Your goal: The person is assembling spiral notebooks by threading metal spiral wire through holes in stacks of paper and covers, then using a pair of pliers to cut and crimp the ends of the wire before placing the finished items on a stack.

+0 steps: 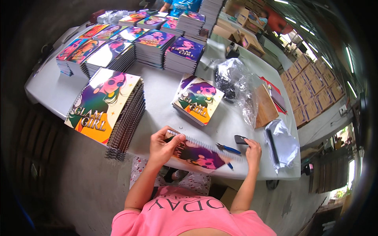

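Close to my body, a spiral-bound notebook [199,154] with an illustrated cover lies tilted over the table's near edge. My left hand [162,146] grips it at its left end, thumb on the wire coil. Off the coil's right end, my right hand [253,152] pinches a small black object [240,139] whose kind I cannot make out. Between that hand and the notebook rest blue-handled pliers [229,149]. A short stack of the same notebooks [201,100] sits just beyond, and a taller stack [100,106] stands to the left.
Many notebook stacks [155,41] fill the far left of the table [153,80]. Crumpled clear plastic [238,84], a brown board [266,106] and a plastic-wrapped bundle [282,143] lie on the right. A person in blue [185,4] is across the table; cartons [311,88] are piled beyond.
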Motion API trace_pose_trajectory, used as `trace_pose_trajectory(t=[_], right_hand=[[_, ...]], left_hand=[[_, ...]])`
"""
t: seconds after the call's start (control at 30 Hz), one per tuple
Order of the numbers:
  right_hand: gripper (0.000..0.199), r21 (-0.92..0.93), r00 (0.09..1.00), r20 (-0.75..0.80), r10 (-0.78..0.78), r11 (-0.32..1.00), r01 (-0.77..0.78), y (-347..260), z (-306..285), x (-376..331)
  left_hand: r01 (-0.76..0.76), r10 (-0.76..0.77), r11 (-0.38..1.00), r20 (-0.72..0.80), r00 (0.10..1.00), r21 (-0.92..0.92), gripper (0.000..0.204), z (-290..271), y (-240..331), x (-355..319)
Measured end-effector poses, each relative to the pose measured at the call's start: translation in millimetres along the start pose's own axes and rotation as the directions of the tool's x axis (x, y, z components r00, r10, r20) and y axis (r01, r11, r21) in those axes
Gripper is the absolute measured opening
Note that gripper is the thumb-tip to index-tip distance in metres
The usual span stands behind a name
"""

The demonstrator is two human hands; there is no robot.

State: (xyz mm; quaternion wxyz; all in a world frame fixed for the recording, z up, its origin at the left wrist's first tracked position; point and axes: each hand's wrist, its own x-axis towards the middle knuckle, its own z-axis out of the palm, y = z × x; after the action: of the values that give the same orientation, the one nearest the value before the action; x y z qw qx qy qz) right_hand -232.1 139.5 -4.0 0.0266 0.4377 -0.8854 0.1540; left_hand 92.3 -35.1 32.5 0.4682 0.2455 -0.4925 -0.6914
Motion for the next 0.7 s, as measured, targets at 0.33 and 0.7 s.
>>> trace_pose_trajectory(t=[0.33,0.7], right_hand=[[0.064,-0.072,0.991,0.06,-0.119,0.99,0.123,-51,38,-74],[0.048,0.015,0.927,0.037,-0.372,0.928,0.372,-82,43,-72]], left_hand=[[-0.362,0.365,0.833,0.077,0.928,0.419,0.025,20,5,-12],[-0.584,0.621,0.52,0.193,0.76,0.623,0.036,26,2,-6]])
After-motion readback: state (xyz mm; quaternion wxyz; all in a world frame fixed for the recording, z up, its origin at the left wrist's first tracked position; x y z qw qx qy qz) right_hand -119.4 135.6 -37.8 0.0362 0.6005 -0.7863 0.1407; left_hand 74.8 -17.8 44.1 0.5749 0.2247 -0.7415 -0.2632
